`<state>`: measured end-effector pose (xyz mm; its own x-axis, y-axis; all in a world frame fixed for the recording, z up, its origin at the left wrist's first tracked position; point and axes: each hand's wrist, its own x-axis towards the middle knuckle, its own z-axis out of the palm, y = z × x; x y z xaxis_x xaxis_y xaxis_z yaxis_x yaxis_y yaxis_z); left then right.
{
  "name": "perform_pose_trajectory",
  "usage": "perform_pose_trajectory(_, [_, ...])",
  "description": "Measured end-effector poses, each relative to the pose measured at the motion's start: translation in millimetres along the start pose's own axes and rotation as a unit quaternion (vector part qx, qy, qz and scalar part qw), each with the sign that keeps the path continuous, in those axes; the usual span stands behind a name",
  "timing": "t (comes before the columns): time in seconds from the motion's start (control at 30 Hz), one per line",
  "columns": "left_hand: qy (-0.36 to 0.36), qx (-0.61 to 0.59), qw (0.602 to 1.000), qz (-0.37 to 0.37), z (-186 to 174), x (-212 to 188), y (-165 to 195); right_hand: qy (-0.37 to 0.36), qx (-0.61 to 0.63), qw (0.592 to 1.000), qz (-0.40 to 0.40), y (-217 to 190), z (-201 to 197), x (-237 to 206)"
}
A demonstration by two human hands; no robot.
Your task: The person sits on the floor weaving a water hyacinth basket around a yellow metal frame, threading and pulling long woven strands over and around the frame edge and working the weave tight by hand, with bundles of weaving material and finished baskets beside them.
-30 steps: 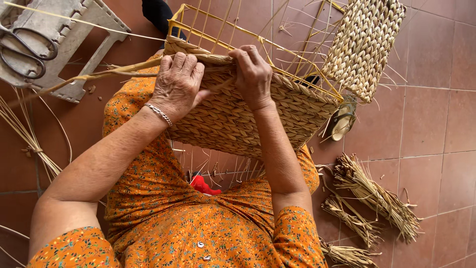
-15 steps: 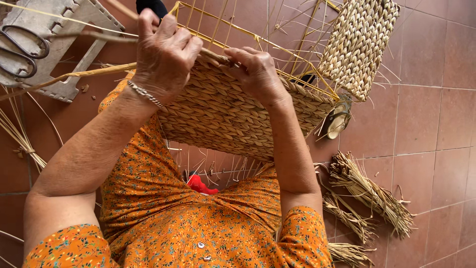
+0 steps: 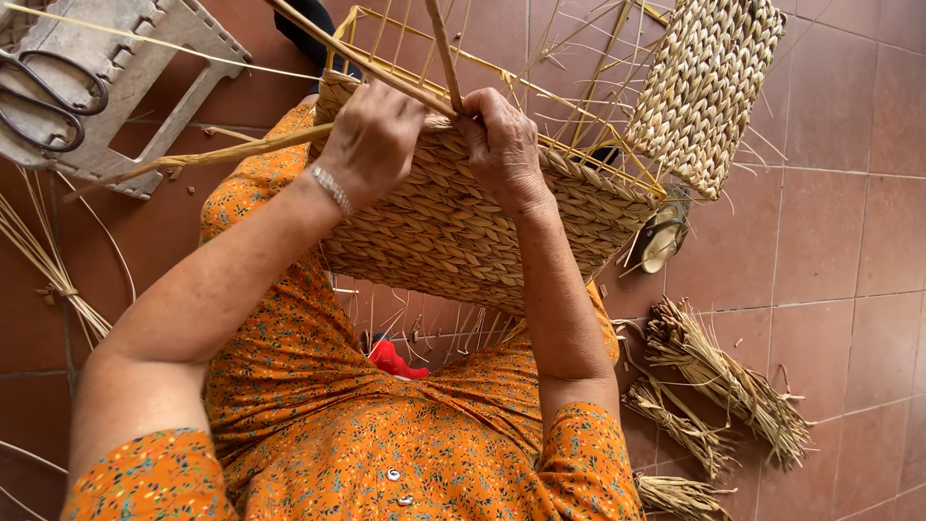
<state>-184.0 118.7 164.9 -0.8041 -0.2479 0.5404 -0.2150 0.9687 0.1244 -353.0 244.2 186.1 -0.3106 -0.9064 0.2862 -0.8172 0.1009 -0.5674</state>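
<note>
Tiled floor; mid-weave at frame centre, left hand (image 3: 371, 140) and right hand (image 3: 502, 145) pinching straw strand (image 3: 444, 48) against basket (image 3: 463, 232) rim; next needs tucking tight.

A home craft spot on a terracotta tiled floor (image 3: 849, 241), with straw bundles (image 3: 723, 381), scissors (image 3: 53, 96) and a finished woven basket (image 3: 704, 82) lying about.
</note>
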Motion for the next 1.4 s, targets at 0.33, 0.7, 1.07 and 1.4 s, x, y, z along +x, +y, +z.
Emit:
perform_pose_trajectory(0.33, [0.049,-0.406,0.885,-0.225,53,28,-12,0.053,0.011,0.998,-0.020,-2,3,0])
perform_pose_trajectory(0.7, [0.045,-0.366,0.926,-0.075,-10,-23,12,0.099,-0.049,0.992,-0.061,-15,24,7])
perform_pose_trajectory(1.07, [0.039,-0.002,0.999,-0.020,14,-19,-56,0.196,0.307,0.922,0.130,36,-13,-47])
perform_pose_trajectory(1.4, [0.073,-0.049,0.992,-0.085,-16,-32,-72,0.500,0.080,0.807,0.304,142,-83,-203])
